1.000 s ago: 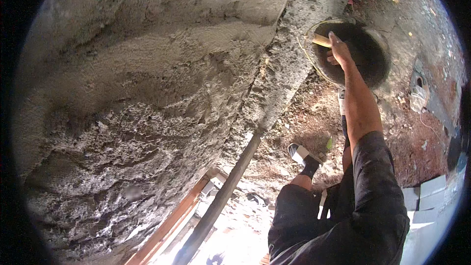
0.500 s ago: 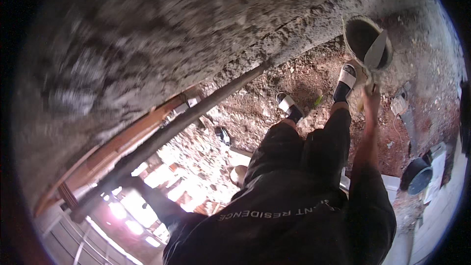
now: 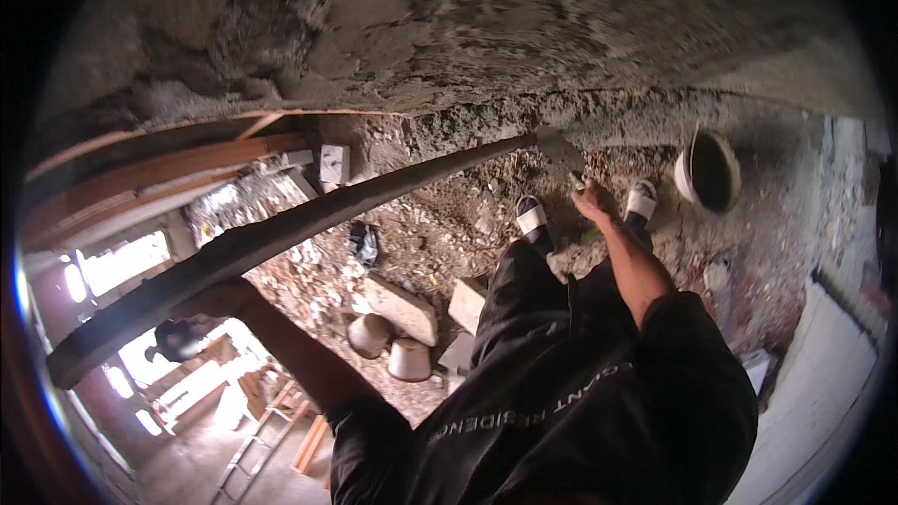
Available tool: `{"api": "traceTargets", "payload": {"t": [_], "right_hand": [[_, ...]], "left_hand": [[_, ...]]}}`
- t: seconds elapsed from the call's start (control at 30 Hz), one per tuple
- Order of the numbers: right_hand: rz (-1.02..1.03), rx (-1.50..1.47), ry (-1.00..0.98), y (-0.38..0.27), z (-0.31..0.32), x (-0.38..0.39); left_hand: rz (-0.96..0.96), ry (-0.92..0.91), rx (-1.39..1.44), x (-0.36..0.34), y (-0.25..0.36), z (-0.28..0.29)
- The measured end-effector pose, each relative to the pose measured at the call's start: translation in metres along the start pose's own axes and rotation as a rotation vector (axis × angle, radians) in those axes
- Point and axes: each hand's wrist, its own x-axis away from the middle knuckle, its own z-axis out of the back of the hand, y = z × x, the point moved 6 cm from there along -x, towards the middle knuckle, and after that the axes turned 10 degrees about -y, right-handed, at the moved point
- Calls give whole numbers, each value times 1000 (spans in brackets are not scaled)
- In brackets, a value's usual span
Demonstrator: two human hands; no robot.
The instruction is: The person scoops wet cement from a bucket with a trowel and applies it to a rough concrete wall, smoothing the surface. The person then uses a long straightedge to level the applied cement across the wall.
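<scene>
My left hand [image 3: 220, 297] grips a long, mortar-grey bar [image 3: 309, 227] from beneath, close to its near left end; the fingers are partly hidden in shadow. The bar slants from lower left to the foot of the rough plastered wall [image 3: 449, 47]. In my right hand [image 3: 593, 203], closed around the handle, is a trowel [image 3: 559, 151]. The trowel's blade lies at the far end of the bar, seemingly against it. A pale bucket [image 3: 686, 178] with dark contents stands to the right of my right hand, beyond my feet.
Rubble covers the ground around my sandalled feet [image 3: 531, 215]. Left of my legs lie pale blocks [image 3: 402, 307] and two more buckets [image 3: 410, 360]. A ladder [image 3: 257, 449] and wooden planks [image 3: 140, 182] are at the left. A white slab [image 3: 795, 383] is at the right.
My right hand with the trowel has moved left, from over the bucket to the bar's far end. The view has turned, and the bar now lies less steeply across it.
</scene>
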Motion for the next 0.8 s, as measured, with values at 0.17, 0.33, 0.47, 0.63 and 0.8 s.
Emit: {"api": "traceTargets", "payload": {"t": [0.17, 0.33, 0.47, 0.63, 0.8], "right_hand": [[-116, 196, -128, -43, -42, -100], [-230, 259, -171, -62, -76, -204], [-74, 223, -143, -89, -92, -221], [187, 183, -112, -109, -81, -162], [268, 138, -177, -151, -47, -71]], "left_hand": [[-189, 40, -426, 39, -51, -19], [-156, -95, -543, 61, -46, -20], [-113, -179, -702, 71, -33, -13], [11, -332, -1156, 56, -11, -8], [-52, -312, -1054, 43, -11, -10]]}}
